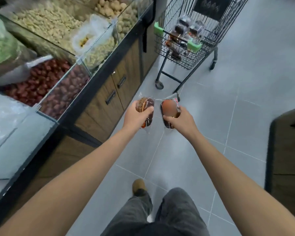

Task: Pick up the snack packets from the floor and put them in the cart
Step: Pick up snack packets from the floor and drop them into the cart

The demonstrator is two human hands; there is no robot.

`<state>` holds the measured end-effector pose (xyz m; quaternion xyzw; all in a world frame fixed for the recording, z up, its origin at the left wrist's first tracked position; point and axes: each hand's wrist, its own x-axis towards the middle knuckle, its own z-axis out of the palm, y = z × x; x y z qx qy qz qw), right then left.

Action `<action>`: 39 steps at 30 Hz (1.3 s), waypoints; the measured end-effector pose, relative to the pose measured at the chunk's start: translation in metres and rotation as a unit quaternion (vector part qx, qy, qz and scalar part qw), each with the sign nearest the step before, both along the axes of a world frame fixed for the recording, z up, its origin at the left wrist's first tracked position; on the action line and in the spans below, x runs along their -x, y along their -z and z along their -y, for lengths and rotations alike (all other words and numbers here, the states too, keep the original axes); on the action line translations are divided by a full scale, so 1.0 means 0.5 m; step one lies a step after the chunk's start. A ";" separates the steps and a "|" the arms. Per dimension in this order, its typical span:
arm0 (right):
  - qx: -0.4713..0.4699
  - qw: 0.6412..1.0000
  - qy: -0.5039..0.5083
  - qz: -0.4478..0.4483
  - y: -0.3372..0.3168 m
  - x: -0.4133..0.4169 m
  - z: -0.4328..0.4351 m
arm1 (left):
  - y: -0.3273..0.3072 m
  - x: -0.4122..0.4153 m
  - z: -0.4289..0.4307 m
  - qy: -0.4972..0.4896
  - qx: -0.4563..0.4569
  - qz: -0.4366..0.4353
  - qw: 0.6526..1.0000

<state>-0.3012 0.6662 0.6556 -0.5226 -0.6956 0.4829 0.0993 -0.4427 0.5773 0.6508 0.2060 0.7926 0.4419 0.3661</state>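
My left hand (138, 114) grips a clear snack packet (146, 103) with a dark brown cake inside. A second clear packet (169, 109), holding a reddish-brown cake, is gripped by my right hand (180, 119). Both hands are stretched out in front of me above the grey tiled floor. The black wire cart (187, 60) with green corner guards stands ahead, beyond my hands. Several clear snack packets (186, 31) lie in its basket.
A long display counter (99, 99) with glass bins of nuts and dried fruit runs along the left, wooden cabinet doors below. A dark wooden unit (286, 150) stands at the right edge. Grey floor tiles (237, 74) stretch between them. My legs and a brown shoe (139, 186) show below.
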 end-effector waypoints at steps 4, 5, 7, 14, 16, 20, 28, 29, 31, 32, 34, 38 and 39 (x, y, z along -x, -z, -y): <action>-0.007 0.999 0.043 0.000 0.003 -0.004 -0.146 | -0.002 0.012 -0.161 0.031 0.003 -0.020 0.999; -0.007 0.999 0.051 0.000 0.006 -0.007 -0.185 | -0.001 0.015 -0.202 0.038 0.007 -0.024 0.999; -0.004 0.998 0.058 0.002 0.011 -0.013 -0.266 | 0.002 0.017 -0.286 0.053 0.008 -0.024 0.998; -0.019 0.999 0.038 0.009 -0.009 -0.034 -0.616 | -0.009 -0.003 -0.616 0.037 0.005 -0.026 0.999; -0.020 0.999 0.026 0.009 -0.014 -0.038 -0.684 | -0.012 -0.009 -0.679 0.039 0.013 -0.027 0.999; -0.029 0.999 0.000 0.016 -0.029 -0.029 -0.864 | -0.025 -0.014 -0.839 -0.001 -0.002 0.001 1.000; -0.027 0.999 -0.047 -0.004 -0.035 0.044 -1.094 | -0.028 0.024 -1.047 -0.043 0.008 0.019 0.999; -0.030 0.998 -0.054 -0.005 -0.033 0.057 -1.122 | -0.024 0.034 -1.075 -0.046 0.006 0.021 0.999; -0.038 0.997 -0.065 -0.004 -0.027 0.085 -1.179 | -0.016 0.058 -1.132 -0.053 -0.005 0.033 0.998; -0.041 0.997 -0.066 -0.004 -0.023 0.098 -1.207 | -0.012 0.072 -1.162 -0.055 -0.010 0.039 0.998; -0.042 0.997 -0.066 -0.006 -0.017 0.128 -1.266 | -0.002 0.099 -1.226 -0.062 -0.017 0.047 0.997; -0.037 0.995 -0.088 0.029 0.006 0.197 -1.381 | 0.022 0.155 -1.347 -0.099 -0.003 0.072 0.992; -0.038 0.994 -0.092 0.038 0.012 0.214 -1.408 | 0.028 0.169 -1.373 -0.105 0.002 0.077 0.991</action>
